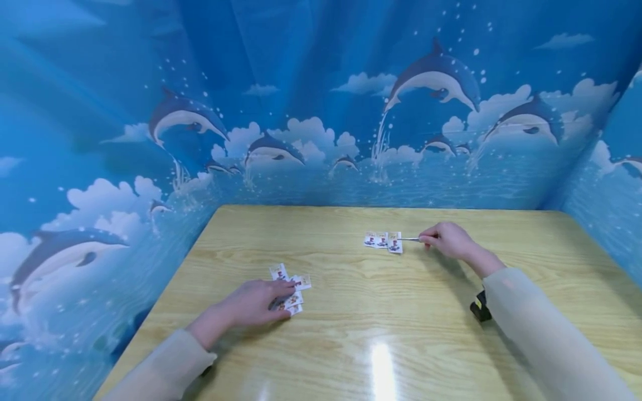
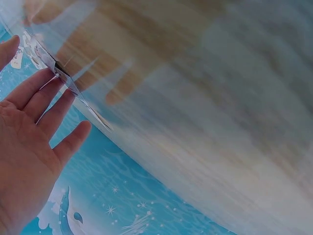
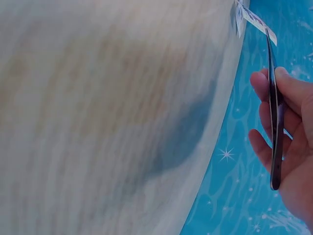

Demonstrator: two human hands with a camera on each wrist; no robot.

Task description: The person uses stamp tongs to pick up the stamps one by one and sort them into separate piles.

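Note:
My right hand (image 1: pixel 451 240) pinches slim metal tweezers (image 3: pixel 275 122) between thumb and fingers. Their tips are on the right edge of a small printed paper card (image 1: pixel 394 245), which tilts up from the table in the right wrist view. Directly left of it, two similar cards (image 1: pixel 370 239) lie side by side in a row. At the left, my left hand (image 1: pixel 253 303) rests its outstretched fingers on a loose, overlapping pile of small white cards (image 1: pixel 304 282) with colourful prints. Its fingers hide part of that pile.
A light wood-grain table (image 1: pixel 341 334) lies beneath everything. Blue curtains (image 1: pixel 311 83) printed with dolphins and clouds close off its back and sides. Under the right sleeve (image 1: pixel 541 328) shows a black wrist camera (image 1: pixel 480 307).

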